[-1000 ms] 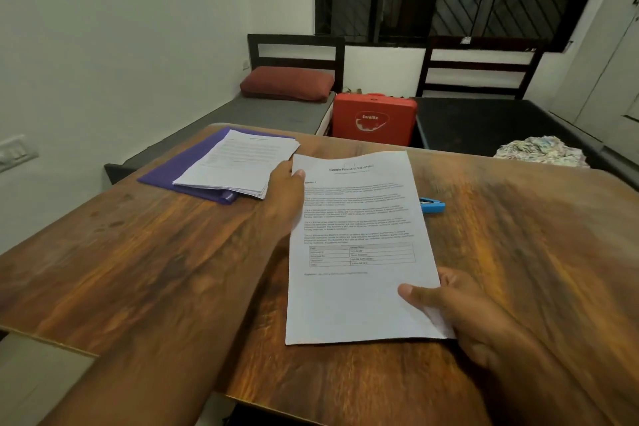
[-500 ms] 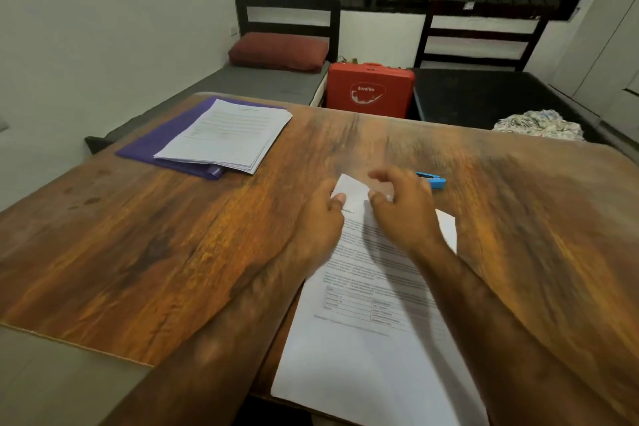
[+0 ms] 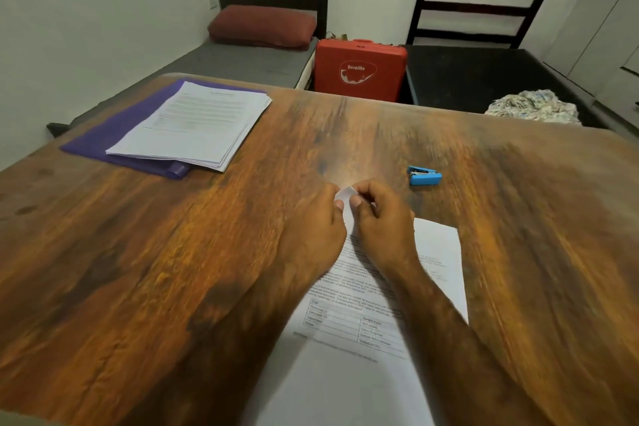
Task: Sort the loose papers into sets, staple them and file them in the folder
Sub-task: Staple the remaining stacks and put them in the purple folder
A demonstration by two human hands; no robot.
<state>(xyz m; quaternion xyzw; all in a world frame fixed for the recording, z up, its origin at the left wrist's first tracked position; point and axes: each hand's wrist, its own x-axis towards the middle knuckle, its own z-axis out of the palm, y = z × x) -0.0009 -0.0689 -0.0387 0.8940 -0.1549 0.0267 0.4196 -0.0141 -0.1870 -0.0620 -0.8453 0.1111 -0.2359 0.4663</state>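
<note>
Wooden table (image 3: 518,235) before two beds. Far left: purple folder (image 3: 103,135) under a paper stack (image 3: 193,124). Centre: left hand (image 3: 311,228) and right hand (image 3: 383,225), thumb and fingertips pinched together on the far top corner of a printed sheet (image 3: 363,339) lying flat. Just right: blue stapler (image 3: 424,176), untouched.

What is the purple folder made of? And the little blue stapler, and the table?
The purple folder looks like thin glossy plastic: its rolled edge shines. The blue stapler seems smooth plastic with a dark metal part on top. The table shows brown wood grain with a slight sheen, maybe varnished wood or a printed laminate.
</note>
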